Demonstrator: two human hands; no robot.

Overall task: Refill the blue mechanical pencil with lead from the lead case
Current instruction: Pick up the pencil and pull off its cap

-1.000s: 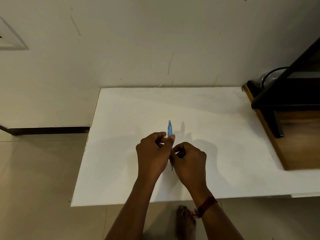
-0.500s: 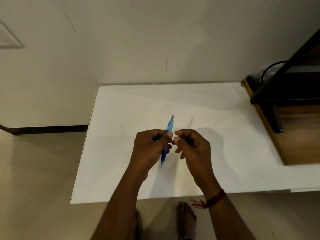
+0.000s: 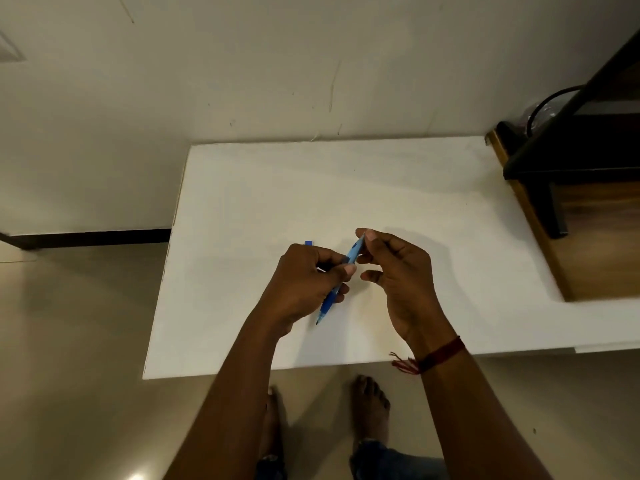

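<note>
The left hand (image 3: 301, 282) is closed around the blue mechanical pencil (image 3: 337, 289), held tilted above the white table (image 3: 242, 209). The right hand (image 3: 398, 271) pinches its upper end. A small blue object (image 3: 308, 242) shows behind the left hand; contents not discernible.

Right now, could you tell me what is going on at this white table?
A person stands at the white table working on a blue mechanical pencil held above it. The left hand wraps the pencil's middle, tip pointing down and toward them. The right hand pinches the upper end between thumb and forefinger. A small blue item peeks out behind the left hand; I cannot tell what it is. No lead is visible.
</note>
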